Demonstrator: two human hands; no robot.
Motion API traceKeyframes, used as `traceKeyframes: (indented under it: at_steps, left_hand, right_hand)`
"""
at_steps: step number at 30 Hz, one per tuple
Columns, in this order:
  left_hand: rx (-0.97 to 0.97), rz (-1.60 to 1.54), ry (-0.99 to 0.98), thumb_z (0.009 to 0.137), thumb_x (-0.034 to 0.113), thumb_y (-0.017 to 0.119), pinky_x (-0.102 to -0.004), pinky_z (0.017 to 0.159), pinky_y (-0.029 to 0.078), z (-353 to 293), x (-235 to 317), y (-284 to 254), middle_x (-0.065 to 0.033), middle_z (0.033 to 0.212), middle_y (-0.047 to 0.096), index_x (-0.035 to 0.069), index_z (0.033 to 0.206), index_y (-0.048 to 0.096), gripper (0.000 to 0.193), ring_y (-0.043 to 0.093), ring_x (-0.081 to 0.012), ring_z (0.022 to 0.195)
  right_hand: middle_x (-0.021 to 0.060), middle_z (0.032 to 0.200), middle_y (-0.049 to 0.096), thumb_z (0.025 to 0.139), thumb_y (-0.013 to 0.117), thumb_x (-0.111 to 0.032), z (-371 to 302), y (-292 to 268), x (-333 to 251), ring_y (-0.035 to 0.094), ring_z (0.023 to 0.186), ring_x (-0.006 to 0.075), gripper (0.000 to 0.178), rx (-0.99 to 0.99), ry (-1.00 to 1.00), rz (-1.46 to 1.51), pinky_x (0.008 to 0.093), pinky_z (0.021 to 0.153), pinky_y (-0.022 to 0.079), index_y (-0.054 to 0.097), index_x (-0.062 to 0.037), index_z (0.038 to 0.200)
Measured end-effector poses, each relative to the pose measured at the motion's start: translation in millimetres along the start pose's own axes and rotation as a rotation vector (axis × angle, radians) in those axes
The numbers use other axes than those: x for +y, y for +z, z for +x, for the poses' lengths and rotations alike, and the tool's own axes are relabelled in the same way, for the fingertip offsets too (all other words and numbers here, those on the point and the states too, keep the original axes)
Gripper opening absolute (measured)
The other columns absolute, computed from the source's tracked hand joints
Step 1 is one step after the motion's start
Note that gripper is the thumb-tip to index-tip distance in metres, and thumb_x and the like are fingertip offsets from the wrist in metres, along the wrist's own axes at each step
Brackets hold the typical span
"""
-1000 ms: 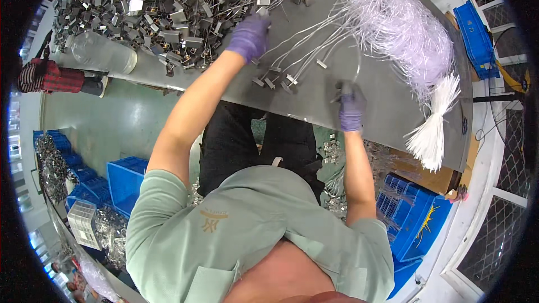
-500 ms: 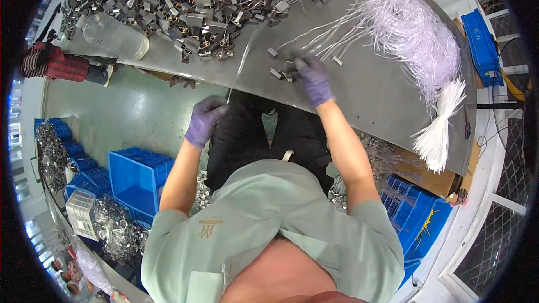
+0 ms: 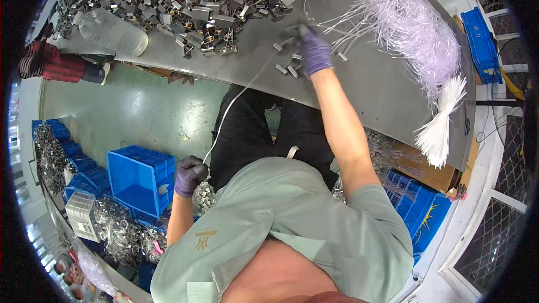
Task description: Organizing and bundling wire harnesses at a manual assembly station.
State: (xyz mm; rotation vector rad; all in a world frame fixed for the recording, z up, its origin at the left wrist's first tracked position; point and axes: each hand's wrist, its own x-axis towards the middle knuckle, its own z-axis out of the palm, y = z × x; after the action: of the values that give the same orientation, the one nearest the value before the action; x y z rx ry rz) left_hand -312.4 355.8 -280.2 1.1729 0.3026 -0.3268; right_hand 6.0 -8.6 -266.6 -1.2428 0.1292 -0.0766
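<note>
My left hand (image 3: 191, 177), in a purple glove with dark fingers, is closed on a thin white cable (image 3: 225, 113) beside my lap. From there the cable runs up over the table edge, toward small metal pieces (image 3: 287, 70) on the grey table (image 3: 382, 90). My right hand (image 3: 315, 51), gloved the same way, reaches over the table beside those pieces. Its fingers are blurred near the loose ends of a bundle of pale lilac cables (image 3: 418, 36), so whether they hold anything is unclear.
Small metal parts (image 3: 196, 14) form a big heap at the table's far left, with a clear plastic bottle (image 3: 112, 35) lying by it. Blue crates (image 3: 140, 182) stand on the floor at left, others (image 3: 418, 207) under the table at right. Another person (image 3: 62, 64) is at far left.
My left hand has moved down and left, drawing the white cable across the table edge toward me. My right hand has shifted slightly farther away over the table.
</note>
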Motion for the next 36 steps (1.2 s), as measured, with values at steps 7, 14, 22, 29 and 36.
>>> traceKeyframes:
  at_steps: [7, 14, 22, 29, 36]
  left_hand:
    - [-0.077, -0.022, 0.019, 0.076, 0.013, 0.071, -0.0272, 0.044, 0.035, 9.7, 6.9, -9.6, -0.0039, 0.057, 0.051, 0.001, 0.078, 0.058, 0.018, 0.044, -0.0111, 0.047]
    - [0.001, 0.224, -0.031, 0.076, 0.014, 0.07, -0.0243, 0.043, 0.033, 15.2, 15.5, -4.8, -0.0032, 0.058, 0.054, 0.0, 0.079, 0.061, 0.017, 0.044, -0.0084, 0.047]
    - [0.08, 0.224, -0.061, 0.078, 0.014, 0.069, -0.0232, 0.041, 0.03, 14.3, 16.0, -9.0, -0.0004, 0.058, 0.052, -0.001, 0.102, 0.067, 0.028, 0.041, -0.0075, 0.045]
    - [0.061, 0.3, -0.017, 0.077, 0.011, 0.069, -0.0232, 0.044, 0.032, 12.9, 11.0, -20.5, -0.0002, 0.059, 0.051, -0.002, 0.103, 0.068, 0.03, 0.043, -0.0082, 0.047]
    - [0.092, 0.204, -0.085, 0.077, 0.006, 0.067, -0.0234, 0.044, 0.032, 13.1, 6.9, -20.0, -0.0006, 0.059, 0.05, -0.001, 0.1, 0.069, 0.025, 0.042, -0.0087, 0.046]
  right_hand:
    - [0.0143, 0.093, 0.064, 0.093, 0.056, -0.02, 27.1, -50.7, -31.8, 0.069, 0.076, 0.0256, 0.031, 0.276, -0.087, -0.081, 0.0291, 0.055, 0.055, 0.052, 0.0041, 0.113]
    - [0.0186, 0.09, 0.063, 0.092, 0.057, -0.017, 24.6, -55.8, -40.1, 0.068, 0.073, 0.0294, 0.028, 0.236, -0.071, 0.124, 0.0341, 0.054, 0.057, 0.049, 0.0039, 0.109]
    - [0.0137, 0.085, 0.06, 0.093, 0.053, -0.015, 20.9, -56.7, -56.1, 0.066, 0.065, 0.0253, 0.024, 0.292, -0.156, 0.162, 0.036, 0.048, 0.056, 0.049, 0.0029, 0.109]
    - [0.0164, 0.08, 0.061, 0.093, 0.054, -0.016, 20.8, -58.7, -51.8, 0.068, 0.066, 0.0284, 0.026, 0.28, -0.232, -0.21, 0.0367, 0.048, 0.057, 0.047, 0.0053, 0.106]
    - [0.0159, 0.079, 0.06, 0.094, 0.054, -0.016, 12.8, -54.3, -59.4, 0.068, 0.067, 0.0296, 0.025, 0.307, -0.185, 0.075, 0.0382, 0.047, 0.057, 0.046, 0.0037, 0.107]
